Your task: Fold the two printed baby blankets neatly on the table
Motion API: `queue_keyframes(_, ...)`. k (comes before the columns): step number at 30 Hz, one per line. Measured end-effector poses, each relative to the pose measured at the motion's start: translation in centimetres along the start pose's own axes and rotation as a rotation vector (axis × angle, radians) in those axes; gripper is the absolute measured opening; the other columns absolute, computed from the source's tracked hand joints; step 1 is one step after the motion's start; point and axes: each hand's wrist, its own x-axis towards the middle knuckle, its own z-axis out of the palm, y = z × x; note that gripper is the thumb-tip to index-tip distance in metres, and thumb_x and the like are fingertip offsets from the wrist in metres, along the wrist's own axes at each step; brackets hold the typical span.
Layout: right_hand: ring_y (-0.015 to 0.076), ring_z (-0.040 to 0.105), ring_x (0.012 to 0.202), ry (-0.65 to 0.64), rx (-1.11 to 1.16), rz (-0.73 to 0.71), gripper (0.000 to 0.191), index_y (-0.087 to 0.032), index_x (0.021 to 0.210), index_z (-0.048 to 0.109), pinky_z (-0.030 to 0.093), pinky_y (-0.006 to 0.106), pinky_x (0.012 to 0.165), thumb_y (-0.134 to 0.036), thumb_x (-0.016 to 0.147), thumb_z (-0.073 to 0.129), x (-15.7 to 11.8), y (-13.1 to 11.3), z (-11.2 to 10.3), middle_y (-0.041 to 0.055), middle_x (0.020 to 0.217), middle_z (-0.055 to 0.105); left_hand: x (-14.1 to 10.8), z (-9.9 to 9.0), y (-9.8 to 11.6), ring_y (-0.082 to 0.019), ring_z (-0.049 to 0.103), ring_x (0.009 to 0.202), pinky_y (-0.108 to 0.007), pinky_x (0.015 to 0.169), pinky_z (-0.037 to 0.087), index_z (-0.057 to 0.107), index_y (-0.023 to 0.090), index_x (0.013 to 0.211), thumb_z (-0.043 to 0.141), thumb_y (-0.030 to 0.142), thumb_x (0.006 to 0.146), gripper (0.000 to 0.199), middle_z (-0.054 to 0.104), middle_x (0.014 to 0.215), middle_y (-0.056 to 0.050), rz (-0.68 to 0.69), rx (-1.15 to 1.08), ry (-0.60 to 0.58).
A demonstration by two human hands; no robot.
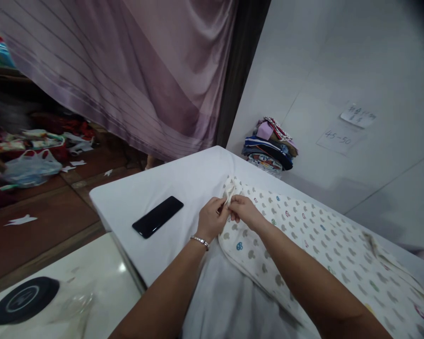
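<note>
A cream cloth printed with small grey, red, blue and green mushrooms lies spread over the right part of the white-covered table. My left hand is closed in a pinch on the cloth's far left edge, where the fabric bunches up. Right beside it, fingers nearly touching the left, my right hand also pinches that edge. The fingertips partly hide the gathered fabric. A metal bracelet circles my left wrist. To the left of my hands a black phone lies flat on the white cover.
Folded clothes are stacked at the far edge against the white wall, which carries paper notes. A purple curtain hangs behind. At lower left stands a white surface with a round black object. A plastic bag rests on the floor.
</note>
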Motion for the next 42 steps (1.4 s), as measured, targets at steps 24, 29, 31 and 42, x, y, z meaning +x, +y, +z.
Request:
queue_keyframes(24, 0.0143, 0.062, 0.075, 0.293, -0.635, -0.031, 0.031, -0.017, 0.102, 0.066, 0.047, 0.023, 0.064, -0.019, 0.081, 0.044, 7.5, 3.3, -9.7, 0.0039, 0.095, 0.069, -2.9, -2.9, -0.8, -0.012, 0.045, 0.053, -0.023, 0.053, 0.033, 0.056, 0.021, 0.072, 0.049, 0.028, 0.074, 0.010, 0.050, 0.056, 0.005, -0.447, -0.038, 0.017)
queue_keyframes(29, 0.0180, 0.061, 0.096, 0.231, -0.824, -0.007, 0.036, -0.017, 0.111, 0.064, 0.046, 0.024, 0.081, -0.014, 0.079, 0.048, 13.6, 3.0, -9.2, 0.0070, 0.112, 0.065, -2.6, -2.9, -2.0, -0.013, 0.044, 0.054, -0.023, 0.053, 0.032, 0.055, 0.021, 0.071, 0.048, 0.028, 0.074, 0.010, 0.049, 0.057, 0.005, -0.525, -0.048, 0.042)
queue_keyframes(31, 0.0203, 0.062, 0.096, 0.190, -0.887, 0.016, 0.039, -0.016, 0.112, 0.064, 0.046, 0.025, 0.081, -0.014, 0.075, 0.054, 15.5, 3.5, -8.9, 0.0095, 0.113, 0.065, -2.5, -3.1, -2.1, -0.013, 0.044, 0.054, -0.024, 0.053, 0.032, 0.055, 0.022, 0.071, 0.048, 0.028, 0.074, 0.010, 0.049, 0.056, 0.005, -0.533, -0.038, 0.051)
queue_keyframes(42, 0.0254, 0.054, 0.103, 0.187, -1.163, -0.141, 0.026, -0.016, 0.097, 0.064, 0.040, 0.031, 0.083, -0.017, 0.076, 0.049, 14.4, 2.7, -8.6, 0.0137, 0.107, 0.063, -2.6, -3.5, -2.4, -0.012, 0.044, 0.052, -0.024, 0.052, 0.033, 0.056, 0.022, 0.073, 0.053, 0.028, 0.071, 0.007, 0.049, 0.056, 0.005, -0.537, -0.062, 0.123)
